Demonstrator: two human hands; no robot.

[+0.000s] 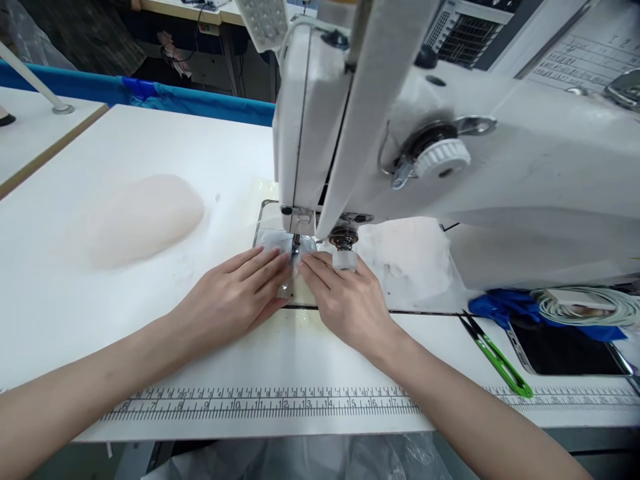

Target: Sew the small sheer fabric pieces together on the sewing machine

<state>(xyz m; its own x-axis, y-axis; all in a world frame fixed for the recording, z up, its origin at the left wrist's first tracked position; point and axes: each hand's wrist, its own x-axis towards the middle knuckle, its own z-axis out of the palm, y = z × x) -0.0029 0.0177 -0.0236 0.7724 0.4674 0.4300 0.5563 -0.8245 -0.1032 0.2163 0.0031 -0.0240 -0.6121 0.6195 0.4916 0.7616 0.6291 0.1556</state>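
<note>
A white sewing machine (305, 133) stands over the table, its needle and presser foot (295, 245) lowered toward the metal needle plate (270, 217). My left hand (240, 287) lies palm down just left of the foot, fingers stretched out. On the other side, my right hand (347, 297) rests flat with its fingertips close to the foot, partly under the white knob of a sprung post. A small pale, see-through piece (274, 240) appears under the left fingertips; its kind and edges are hard to make out.
A pale peach rounded shape (160, 217) shows on the white table at left. At right are green-handled snips (500, 363), a phone (570, 350), blue cloth (505, 303) and a coiled pale cord (585, 303). A printed ruler (285, 403) follows the front edge.
</note>
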